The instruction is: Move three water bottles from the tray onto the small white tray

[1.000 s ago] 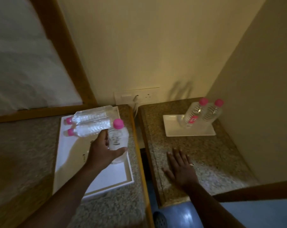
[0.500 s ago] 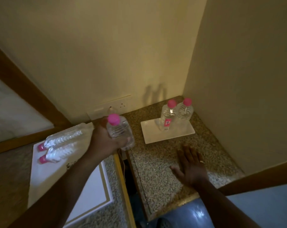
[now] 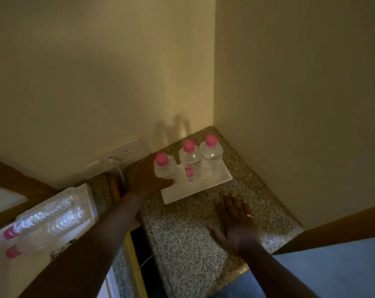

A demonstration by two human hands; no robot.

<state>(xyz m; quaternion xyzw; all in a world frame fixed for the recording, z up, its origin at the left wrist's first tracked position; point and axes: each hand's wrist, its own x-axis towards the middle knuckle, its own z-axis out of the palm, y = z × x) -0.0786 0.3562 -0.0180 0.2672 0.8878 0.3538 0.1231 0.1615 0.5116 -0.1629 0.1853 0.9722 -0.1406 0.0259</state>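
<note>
Left hand wrapped round third bottle, upright on small white tray, 9 o'clock end; right hand splayed flat, empty, on counter.

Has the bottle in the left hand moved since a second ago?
Yes. The bottle went rightward from over the large tray, across the gap, to the small white tray, beside the two standing bottles.

Wall socket above speckled granite counter

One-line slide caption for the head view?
Left hand sets third pink-capped bottle upright onto small white tray; right hand flat on counter.
</note>
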